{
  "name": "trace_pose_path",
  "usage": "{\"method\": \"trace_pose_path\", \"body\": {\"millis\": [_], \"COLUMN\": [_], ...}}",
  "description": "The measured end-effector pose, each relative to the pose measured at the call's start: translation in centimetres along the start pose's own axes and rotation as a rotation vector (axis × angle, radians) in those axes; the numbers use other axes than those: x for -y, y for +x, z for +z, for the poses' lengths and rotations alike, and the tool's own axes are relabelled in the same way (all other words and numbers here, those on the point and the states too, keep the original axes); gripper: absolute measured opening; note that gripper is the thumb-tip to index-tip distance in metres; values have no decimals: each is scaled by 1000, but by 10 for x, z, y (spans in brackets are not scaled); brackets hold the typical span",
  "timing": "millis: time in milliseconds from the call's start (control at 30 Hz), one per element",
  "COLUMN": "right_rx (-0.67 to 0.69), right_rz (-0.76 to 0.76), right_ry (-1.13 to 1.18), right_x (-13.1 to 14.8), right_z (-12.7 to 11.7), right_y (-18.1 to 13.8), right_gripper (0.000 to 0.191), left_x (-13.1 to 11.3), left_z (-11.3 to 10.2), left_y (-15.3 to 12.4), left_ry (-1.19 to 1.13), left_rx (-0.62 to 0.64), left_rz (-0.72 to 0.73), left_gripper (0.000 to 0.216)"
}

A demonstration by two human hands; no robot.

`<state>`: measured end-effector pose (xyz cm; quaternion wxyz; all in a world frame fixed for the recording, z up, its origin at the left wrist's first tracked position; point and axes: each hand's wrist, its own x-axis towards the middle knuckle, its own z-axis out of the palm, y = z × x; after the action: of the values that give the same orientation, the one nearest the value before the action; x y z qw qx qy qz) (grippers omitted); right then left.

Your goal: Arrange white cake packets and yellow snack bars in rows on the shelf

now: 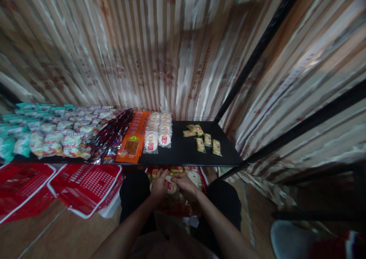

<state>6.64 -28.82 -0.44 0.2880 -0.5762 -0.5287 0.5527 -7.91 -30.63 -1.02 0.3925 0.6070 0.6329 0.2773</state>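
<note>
Your shelf [183, 155]: black, smooth, faint sheen. Sheeting [171, 61] before you: pleated, creased, glossy, plastic-like film. Round pack [170, 187] you touch: plastic wrapper by look, finish blurred. Orange packet [140, 123]: smooth plastic film. Yellow packets [200, 145]: crinkled, shiny wrappers. Red baskets [85, 183] at your left: perforated plastic. Frame bars [257, 49]: dark, matt, metal-like. Your trousers [225, 203]: matt black cloth.

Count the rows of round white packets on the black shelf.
2: the left row lies beside the orange packet, the right row nearer the yellow packets. More may be hidden.
</note>
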Motion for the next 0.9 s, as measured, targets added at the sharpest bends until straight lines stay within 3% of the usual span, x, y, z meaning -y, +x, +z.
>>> {"method": "trace_pose_path", "body": {"millis": [100,167,333,467,600,733,900], "right_rx": [170,207,143,88,110,14,-219], "right_rz": [12,-5,28,37,-37,-94,-163], "right_ry": [-183,-204,103,335,467,466,419], "right_x": [29,44,53,44,39,41,50], "right_z": [-16,-22,-23,-21,-14,-8,-6], "right_y": [-1,-2,-3,-3,2,15,38], "right_gripper": [18,20,36,40,40,36,39], "left_x": [-9,-10,-4,-4,-12,-22,-34], "left_z": [-7,-9,-5,-4,-7,-12,-18], "left_y": [1,2,11,18,24,35,51], "left_ry": [18,-36,-449,-717,-791,-805,-697], "left_rx": [81,41,-70,-162,-261,-303,-294], "left_rz": [53,30,-190,-302,-360,-373,-288], "left_gripper": [47,37,11,16,16,11,13]}}
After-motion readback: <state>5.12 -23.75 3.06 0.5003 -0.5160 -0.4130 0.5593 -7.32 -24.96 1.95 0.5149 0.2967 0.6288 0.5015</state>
